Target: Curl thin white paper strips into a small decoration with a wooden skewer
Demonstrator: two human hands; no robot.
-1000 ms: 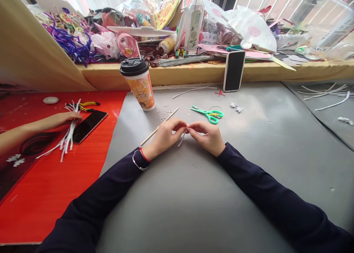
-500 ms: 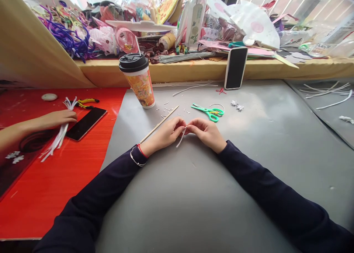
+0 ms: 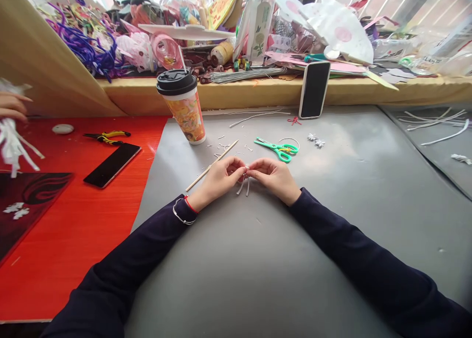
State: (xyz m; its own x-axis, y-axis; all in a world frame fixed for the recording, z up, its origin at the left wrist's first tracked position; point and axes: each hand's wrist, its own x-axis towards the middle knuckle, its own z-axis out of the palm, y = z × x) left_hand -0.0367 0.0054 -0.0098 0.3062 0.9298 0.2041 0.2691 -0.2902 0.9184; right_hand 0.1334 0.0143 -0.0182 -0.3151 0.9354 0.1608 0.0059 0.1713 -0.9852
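Note:
Above the middle of the grey mat point(image 3: 236, 259), my left hand point(image 3: 224, 178) and my right hand point(image 3: 275, 180) meet fingertip to fingertip. Both pinch one white cord point(image 3: 247, 186), whose two loose ends hang below the fingers. What the cord forms between the fingertips is mostly hidden. Beside my left hand lies a thin wooden stick point(image 3: 199, 178), with small white cord scraps around it. Green-handled scissors point(image 3: 282, 151) rest just beyond my right hand. Small white knotted pieces point(image 3: 316, 140) sit farther right.
A lidded paper cup point(image 3: 186, 114) stands behind the stick; a phone point(image 3: 314, 90) leans on the ledge. At left, another person's hand point(image 3: 11, 107) holds white cords above a red table point(image 3: 92, 249), near pliers point(image 3: 110, 136) and a dark phone point(image 3: 112, 166). Craft supplies crowd the ledge.
Two cord ends now hang from my fingers where one showed before. The other person's hand has lifted its bundle of cords up and left, away from the dark phone and pliers.

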